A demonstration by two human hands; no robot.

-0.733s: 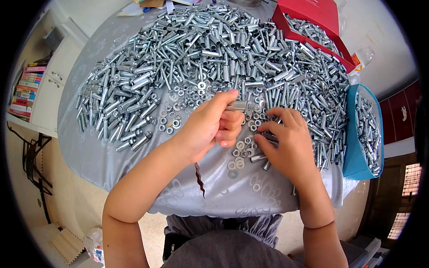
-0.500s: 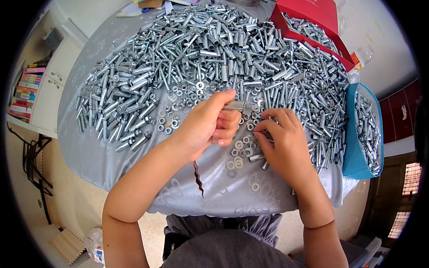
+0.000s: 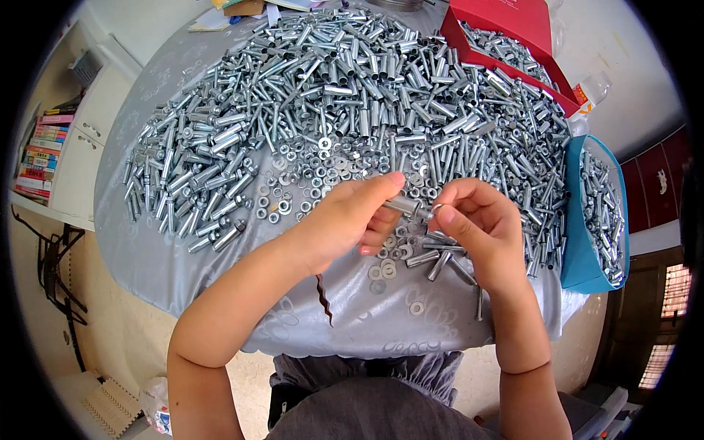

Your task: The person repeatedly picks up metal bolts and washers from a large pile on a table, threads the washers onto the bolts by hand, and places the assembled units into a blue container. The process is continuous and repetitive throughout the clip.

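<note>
My left hand (image 3: 358, 220) is closed around a shiny silver sleeve anchor bolt (image 3: 405, 206), whose end points right and slightly toward me. At that end, my right hand (image 3: 484, 231) pinches a small metal ring (image 3: 435, 210) between thumb and forefinger. Fingertips partly cover it, so I cannot tell whether it is a nut or a washer. Below the hands lie flat washers (image 3: 389, 271) and a few loose metal sleeves (image 3: 438, 266). Beyond them, nuts and washers (image 3: 323, 172) are spread over the grey cloth.
A big heap of bolts and sleeves (image 3: 352, 81) covers the far table. Assembled anchors (image 3: 213, 187) lie at left. A red box (image 3: 506, 70) and a blue container (image 3: 576, 220) on the right hold more hardware. A single washer (image 3: 416, 308) sits near the front edge.
My right hand has risen from the loose parts on the table to the bolt's end. The bolt has shifted slightly right and toward me, and its end now tilts nearer.
</note>
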